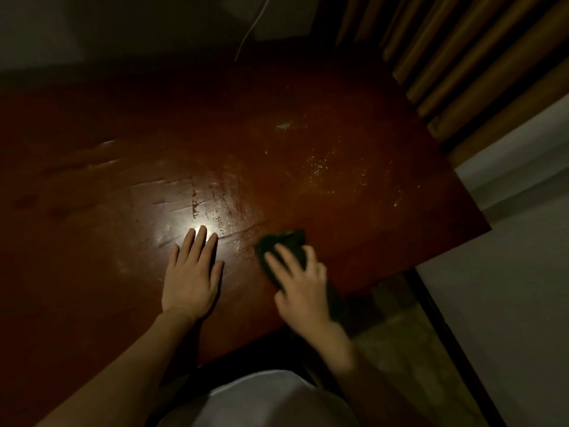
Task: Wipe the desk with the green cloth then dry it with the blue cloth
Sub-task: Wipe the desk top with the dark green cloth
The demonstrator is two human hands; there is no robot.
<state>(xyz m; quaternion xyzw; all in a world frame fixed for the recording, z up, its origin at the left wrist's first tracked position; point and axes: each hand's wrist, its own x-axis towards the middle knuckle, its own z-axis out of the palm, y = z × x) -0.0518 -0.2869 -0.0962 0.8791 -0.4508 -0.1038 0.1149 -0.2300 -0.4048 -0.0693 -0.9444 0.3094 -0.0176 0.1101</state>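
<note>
Dark, bunched green cloth [281, 241], one only, lies under your right hand [300, 277], fingers spread pressing it; your left hand [192, 272] rests flat, fingers straight, on the desk [338, 155].

Left hand [191, 274]: lies flat, palm down, fingers straight and close together, pointing toward 12 o'clock; thumb out toward 9 o'clock.
Left forearm: bare, runs in from 7 o'clock.
Right hand [300, 280]: palm down, fingers spread and bent, pointing toward 11 o'clock; motion-blurred.
Right forearm: bare, enters from 5 o'clock.
Spacing: hands near, not touching.
</note>
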